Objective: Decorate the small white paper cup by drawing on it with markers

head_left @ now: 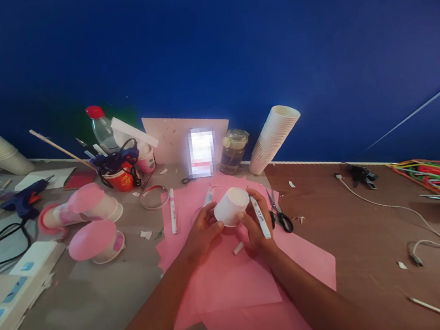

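A white paper cup (231, 206) is held upside down between both hands above sheets of pink paper (232, 275). My left hand (203, 230) grips the cup's left side with curled fingers. My right hand (257, 221) touches the cup's right side and holds a white marker (260, 217) pointing down and right. A small white marker cap (238, 248) lies on the pink paper just below the hands.
Black scissors (279, 212) lie right of my right hand. Two white pens (172, 210) lie to the left, a stack of white cups (272, 139) leans on the blue wall, pink-covered cups (93, 242) and a glue gun (25, 200) sit far left, cables and coloured straws (435, 175) right.
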A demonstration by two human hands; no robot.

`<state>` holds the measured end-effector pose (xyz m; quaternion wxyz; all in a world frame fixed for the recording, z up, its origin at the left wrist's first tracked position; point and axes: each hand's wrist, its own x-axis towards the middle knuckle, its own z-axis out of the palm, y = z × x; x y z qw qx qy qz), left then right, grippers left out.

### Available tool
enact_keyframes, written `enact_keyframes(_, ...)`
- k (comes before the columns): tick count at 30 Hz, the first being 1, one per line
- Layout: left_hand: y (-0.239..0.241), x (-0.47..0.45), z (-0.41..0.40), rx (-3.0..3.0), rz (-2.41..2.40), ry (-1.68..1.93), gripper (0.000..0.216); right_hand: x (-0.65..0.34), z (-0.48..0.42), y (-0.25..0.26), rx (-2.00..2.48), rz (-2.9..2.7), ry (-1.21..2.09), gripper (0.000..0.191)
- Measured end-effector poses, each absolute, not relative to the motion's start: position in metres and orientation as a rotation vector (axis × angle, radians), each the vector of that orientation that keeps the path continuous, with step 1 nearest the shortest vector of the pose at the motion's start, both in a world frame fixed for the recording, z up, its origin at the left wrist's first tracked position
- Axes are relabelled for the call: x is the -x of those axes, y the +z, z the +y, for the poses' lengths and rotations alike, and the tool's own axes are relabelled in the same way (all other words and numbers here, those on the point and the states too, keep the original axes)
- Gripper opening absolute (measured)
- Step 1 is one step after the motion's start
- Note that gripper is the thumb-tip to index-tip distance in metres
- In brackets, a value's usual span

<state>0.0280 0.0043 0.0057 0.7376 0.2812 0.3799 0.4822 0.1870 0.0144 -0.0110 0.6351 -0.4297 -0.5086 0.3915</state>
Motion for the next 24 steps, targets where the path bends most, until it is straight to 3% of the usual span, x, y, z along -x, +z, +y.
enact_keyframes(7,0.0040,-0.0264,0.0095,-0.511,0.662,1.097,0.038,-0.1885,0.0147,-0.0129,0.965,-1.330,0.723,0.053)
enact_keyframes(24,0.0022,-0.0232,0.0081,-0.349,0.433,1.064,0.024,-0.1850,0.0090,-0.0067,0.952,-1.431,0.835,0.047)
